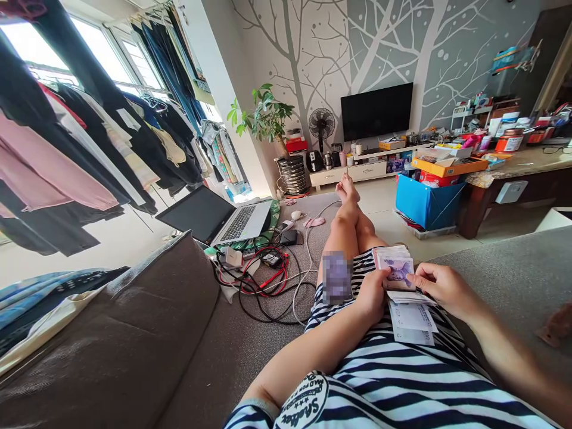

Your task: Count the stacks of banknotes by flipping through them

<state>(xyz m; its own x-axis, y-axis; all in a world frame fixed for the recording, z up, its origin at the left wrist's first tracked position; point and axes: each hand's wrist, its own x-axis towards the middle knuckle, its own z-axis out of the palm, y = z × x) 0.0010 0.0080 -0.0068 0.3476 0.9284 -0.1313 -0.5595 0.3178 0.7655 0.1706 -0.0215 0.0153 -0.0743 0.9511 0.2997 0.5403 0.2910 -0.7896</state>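
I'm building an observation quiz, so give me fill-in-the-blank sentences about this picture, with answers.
The left hand and right hand are both on a bundle of ____.
An open ____ sits near the tangled cables.
The wearer's clothing has dark and white ____.
The fan shows between the potted plant and the black ____.

Missing words: banknotes; laptop; stripes; television.

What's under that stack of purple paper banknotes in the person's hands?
Pale printed paper notes stick out below the banknote stack, over navy-and-white striped fabric. What the stack covers is hidden.
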